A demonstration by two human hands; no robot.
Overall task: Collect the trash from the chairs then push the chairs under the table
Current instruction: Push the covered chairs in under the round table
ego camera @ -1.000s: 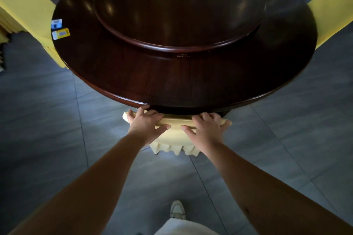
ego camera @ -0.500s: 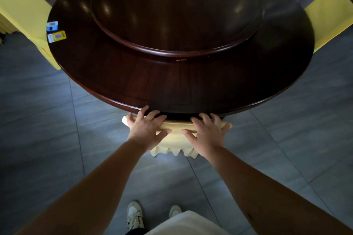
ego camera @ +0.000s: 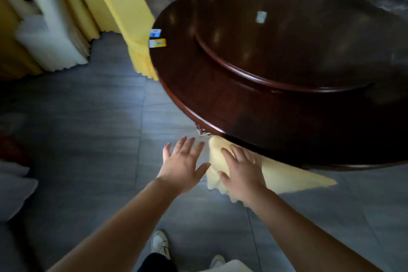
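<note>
Chair point(ego camera: 273, 175) in pale yellow cover tucked almost wholly under near edge of round dark table point(ego camera: 220, 95), only top of back and draped skirt showing. Right hand point(ego camera: 240, 172) flat on cover, fingers spread, pressing rather than clasping anything; probably seating the chair against the edge. Left hand point(ego camera: 183, 161) open, fingers splayed, clear of cover and empty, hovering over grey tile floor point(ego camera: 88, 117). Judged: this chair done, next one due. Second yellow-covered chair point(ego camera: 130, 13) standing at left edge of table, back upright, seat not visibly under. Two small packets, one yellow point(ego camera: 157, 43) and one blue point(ego camera: 155, 33), lying just inside left edge; print too blurred to read. Pale card point(ego camera: 261, 16) on raised turntable point(ego camera: 287, 51), writing unreadable. Stacked covered chairs point(ego camera: 50, 28) well apart, far left.
</note>
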